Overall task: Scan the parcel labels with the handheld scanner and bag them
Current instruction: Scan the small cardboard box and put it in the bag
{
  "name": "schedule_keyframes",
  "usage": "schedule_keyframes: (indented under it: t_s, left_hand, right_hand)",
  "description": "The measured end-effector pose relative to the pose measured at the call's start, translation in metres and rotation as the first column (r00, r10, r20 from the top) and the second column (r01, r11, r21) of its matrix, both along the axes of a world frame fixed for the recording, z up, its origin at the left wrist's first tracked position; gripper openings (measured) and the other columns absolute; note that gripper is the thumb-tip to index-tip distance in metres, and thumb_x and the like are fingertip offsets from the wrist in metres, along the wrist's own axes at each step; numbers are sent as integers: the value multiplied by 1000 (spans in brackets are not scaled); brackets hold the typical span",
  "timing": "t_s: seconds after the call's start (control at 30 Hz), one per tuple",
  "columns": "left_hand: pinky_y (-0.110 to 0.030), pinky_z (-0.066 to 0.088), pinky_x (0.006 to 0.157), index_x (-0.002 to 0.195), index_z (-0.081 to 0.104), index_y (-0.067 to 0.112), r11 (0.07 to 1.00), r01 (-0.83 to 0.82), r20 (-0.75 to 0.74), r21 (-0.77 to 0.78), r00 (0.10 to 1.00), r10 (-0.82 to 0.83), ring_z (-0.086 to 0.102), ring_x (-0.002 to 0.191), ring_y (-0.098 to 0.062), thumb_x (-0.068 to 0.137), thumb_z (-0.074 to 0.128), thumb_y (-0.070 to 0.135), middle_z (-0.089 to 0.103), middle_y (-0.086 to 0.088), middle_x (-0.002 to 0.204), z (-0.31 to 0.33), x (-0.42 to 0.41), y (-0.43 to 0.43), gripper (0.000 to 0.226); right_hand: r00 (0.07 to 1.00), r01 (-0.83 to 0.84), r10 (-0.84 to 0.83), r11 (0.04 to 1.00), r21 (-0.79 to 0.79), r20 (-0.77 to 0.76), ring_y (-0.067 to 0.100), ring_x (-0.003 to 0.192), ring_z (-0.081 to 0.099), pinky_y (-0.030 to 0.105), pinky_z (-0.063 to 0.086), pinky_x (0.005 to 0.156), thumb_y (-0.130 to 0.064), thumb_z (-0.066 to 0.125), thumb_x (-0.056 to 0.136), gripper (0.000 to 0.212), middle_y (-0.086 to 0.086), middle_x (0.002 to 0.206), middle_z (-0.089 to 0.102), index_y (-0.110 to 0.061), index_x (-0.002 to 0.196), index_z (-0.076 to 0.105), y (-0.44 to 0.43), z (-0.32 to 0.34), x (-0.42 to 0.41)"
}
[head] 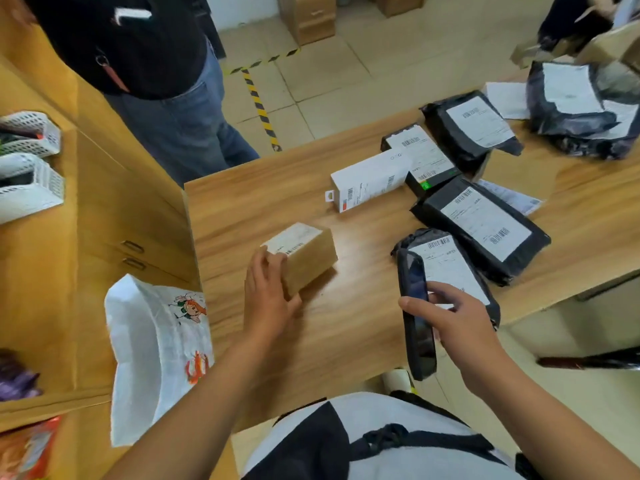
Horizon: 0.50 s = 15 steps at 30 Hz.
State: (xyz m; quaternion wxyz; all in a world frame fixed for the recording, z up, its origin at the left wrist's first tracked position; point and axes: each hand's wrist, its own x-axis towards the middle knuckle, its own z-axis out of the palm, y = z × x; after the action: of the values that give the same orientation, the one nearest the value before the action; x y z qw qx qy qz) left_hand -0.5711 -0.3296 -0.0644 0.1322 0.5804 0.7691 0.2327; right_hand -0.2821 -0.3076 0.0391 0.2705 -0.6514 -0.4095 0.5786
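My left hand (268,299) grips the near end of a small brown cardboard parcel (308,256) with a white label on top, resting on the wooden table (346,327). My right hand (453,320) holds a black handheld scanner (415,313) upright, just right of the parcel and over a black poly mailer (446,268) with a white label. A white woven bag (152,358) with cartoon print stands open at the table's left edge, below my left arm.
Further black mailers (485,226) (467,126), a white box (370,180) and a black box (420,159) lie across the table. A pile of mailers (581,109) sits far right. A person in jeans (180,109) stands beyond the table. White baskets (31,181) rest on the left cabinet.
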Motion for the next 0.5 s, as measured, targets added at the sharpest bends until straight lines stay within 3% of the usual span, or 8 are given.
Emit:
schedule_keyframes:
  t_s: [0.1, 0.2, 0.33, 0.43, 0.5]
  left_hand:
    - [-58, 39, 107, 140, 31, 27, 998, 60, -100, -23, 993, -62, 31, 139, -40, 67, 87, 24, 18, -14, 156, -14, 22, -38, 92]
    - [-60, 44, 101, 142, 28, 30, 997, 72, -132, -11, 989, -73, 34, 138, -39, 66, 86, 22, 21, -14, 156, -24, 42, -63, 96]
    - [-59, 46, 94, 133, 39, 26, 997, 68, -181, 20, 981, -63, 39, 135, -41, 68, 83, 15, 26, -18, 152, -32, 65, -82, 79]
    - [-58, 47, 97, 132, 41, 25, 997, 77, -180, -10, 981, -77, 40, 132, -41, 68, 86, 22, 25, -17, 151, -26, 81, -90, 78]
    - [-54, 43, 103, 134, 42, 25, 999, 29, -154, -20, 988, -31, 35, 133, -36, 71, 79, 37, 24, -13, 151, -16, 91, -89, 74]
  right_hand:
    - [998, -60, 59, 998, -18, -33, 22, 115, 59, 33, 46, 79, -37, 88, 71, 74, 2, 127, 63, -18, 137, 61, 14, -10, 7]
    - [992, -118, 116, 993, -28, -52, 23, 118, 56, 31, 45, 71, -39, 87, 73, 76, 2, 131, 59, -19, 140, 59, 26, -21, 13]
    - [981, -182, 176, 981, -66, -87, 27, 115, 61, 32, 51, 66, -38, 86, 74, 74, 6, 131, 60, -18, 140, 59, 42, -34, 19]
    - [970, -226, 215, 969, -102, -112, 29, 113, 63, 39, 59, 73, -38, 87, 73, 75, 8, 133, 61, -18, 140, 59, 54, -40, 23]
    - [963, -250, 232, 960, -126, -140, 33, 114, 64, 52, 60, 85, -38, 89, 72, 78, 10, 135, 60, -18, 140, 58, 60, -43, 26]
